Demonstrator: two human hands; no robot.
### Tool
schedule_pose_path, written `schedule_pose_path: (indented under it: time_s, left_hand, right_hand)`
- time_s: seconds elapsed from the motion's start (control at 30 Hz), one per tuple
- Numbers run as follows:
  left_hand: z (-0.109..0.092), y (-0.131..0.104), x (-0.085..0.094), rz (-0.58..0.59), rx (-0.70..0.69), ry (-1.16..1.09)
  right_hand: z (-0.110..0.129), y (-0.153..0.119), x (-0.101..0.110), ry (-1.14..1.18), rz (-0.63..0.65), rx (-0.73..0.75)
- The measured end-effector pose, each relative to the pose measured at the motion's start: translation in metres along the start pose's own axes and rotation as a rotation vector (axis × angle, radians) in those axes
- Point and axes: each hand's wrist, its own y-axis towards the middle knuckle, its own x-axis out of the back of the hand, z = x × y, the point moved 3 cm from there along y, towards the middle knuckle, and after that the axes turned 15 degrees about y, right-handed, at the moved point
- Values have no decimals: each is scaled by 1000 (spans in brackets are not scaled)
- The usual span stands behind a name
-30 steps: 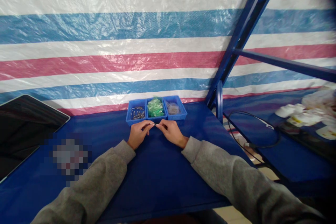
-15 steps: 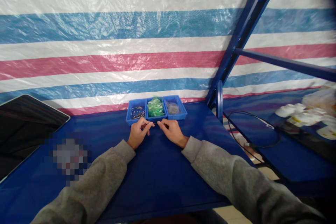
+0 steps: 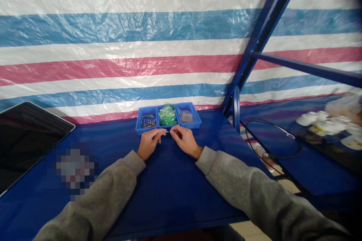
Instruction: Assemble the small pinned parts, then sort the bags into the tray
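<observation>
Just in front of three joined blue bins, my left hand [image 3: 149, 144] pinches one end of a small thin light piece [image 3: 166, 131]. My right hand [image 3: 185, 141] is closed at the other end of that piece, fingertips almost meeting the left ones. The left bin holds metal pieces [image 3: 148, 121], which look like small screws or pins. Green plastic packets [image 3: 167, 115] fill the middle bin, and clear plastic pieces [image 3: 186, 116] lie in the right bin [image 3: 197, 123].
On the left of the blue table [image 3: 169, 196] lies a dark screen [image 3: 25, 139], with a blurred patch beside it. A blue metal frame [image 3: 249, 60] rises at the right. Beyond it are a black cable [image 3: 283, 157] and white items [image 3: 329, 126].
My left fingers have straightened and drawn closer together around the thin piece, which now shows lighter between the hands. The bins have not moved.
</observation>
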Motion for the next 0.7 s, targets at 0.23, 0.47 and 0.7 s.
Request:
schedule_pose_path:
  time_s: [0.23, 0.47, 0.7]
  left_hand:
    - [-4, 0, -1, 80, 40, -79]
    - [-3, 1, 3, 23, 56, -26]
    - [-5, 1, 7, -58, -16, -48]
  right_hand:
    - [2, 0, -4, 48, 61, 79]
    - [3, 0, 0, 54, 1, 26]
    - [-3, 1, -5, 29, 92, 22]
